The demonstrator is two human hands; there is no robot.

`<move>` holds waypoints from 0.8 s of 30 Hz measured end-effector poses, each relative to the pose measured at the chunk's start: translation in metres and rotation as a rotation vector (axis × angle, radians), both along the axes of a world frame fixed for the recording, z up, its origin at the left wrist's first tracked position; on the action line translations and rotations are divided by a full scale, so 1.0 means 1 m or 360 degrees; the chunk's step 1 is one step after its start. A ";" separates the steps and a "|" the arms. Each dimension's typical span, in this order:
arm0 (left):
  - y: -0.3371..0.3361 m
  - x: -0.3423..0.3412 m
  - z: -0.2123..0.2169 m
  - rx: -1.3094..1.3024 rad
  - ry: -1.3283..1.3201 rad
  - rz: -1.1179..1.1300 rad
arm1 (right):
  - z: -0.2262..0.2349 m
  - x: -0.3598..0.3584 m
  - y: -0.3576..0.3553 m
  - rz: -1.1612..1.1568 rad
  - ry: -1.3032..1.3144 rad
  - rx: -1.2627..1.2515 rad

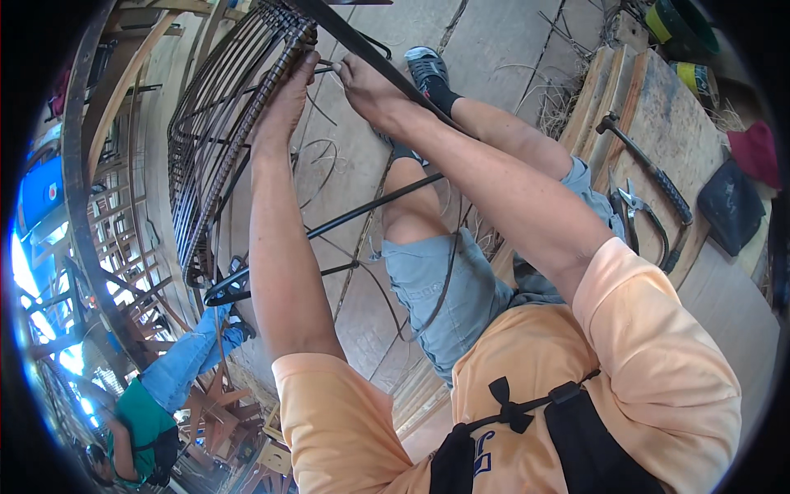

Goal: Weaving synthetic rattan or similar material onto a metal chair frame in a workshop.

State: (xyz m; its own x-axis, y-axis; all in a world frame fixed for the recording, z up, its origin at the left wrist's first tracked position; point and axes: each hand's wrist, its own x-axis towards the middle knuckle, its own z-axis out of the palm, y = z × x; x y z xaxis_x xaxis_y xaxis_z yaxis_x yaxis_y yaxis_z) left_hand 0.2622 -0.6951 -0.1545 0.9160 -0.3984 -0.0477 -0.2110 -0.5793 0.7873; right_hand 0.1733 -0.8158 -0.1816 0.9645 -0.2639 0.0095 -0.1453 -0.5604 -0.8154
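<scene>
A dark furniture frame with many thin parallel rods (216, 111) stands at the upper left, its edge wrapped in brown strand. Around that wrapped edge my left hand (282, 103) is closed, thumb up near the top corner. Just to its right, my right hand (374, 90) is closed in a pinch on a short dark strand (326, 69) that runs toward the frame. Part of what the fingers grip is hidden. A dark flat bar (370, 53) of the frame slants past my right wrist. Below, a black tube (362, 216) crosses between my forearms, in front of my leg.
On a wooden bench (675, 103) at the right lie a hammer (650, 165), cutting pliers (644, 210) and a black pouch (731, 206). Loose strand (451, 267) hangs by my knee. Scraps litter the floor (494, 49). Another person (148, 420) is at the lower left.
</scene>
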 end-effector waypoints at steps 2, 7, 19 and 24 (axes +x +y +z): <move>-0.006 -0.009 0.006 0.0053 -0.0033 0.0039 | -0.011 -0.002 0.001 -0.0241 -0.0287 0.0461; 0.007 -0.018 0.019 0.0411 -0.0190 0.0040 | 0.017 -0.021 0.035 -0.0603 0.0123 0.2320; -0.015 -0.093 0.112 0.1119 -0.1500 -0.0407 | 0.078 -0.055 0.020 -0.0251 -0.0346 0.2731; -0.024 -0.073 0.104 0.1040 -0.1370 -0.0489 | 0.110 -0.071 0.008 -0.0142 -0.0348 0.2674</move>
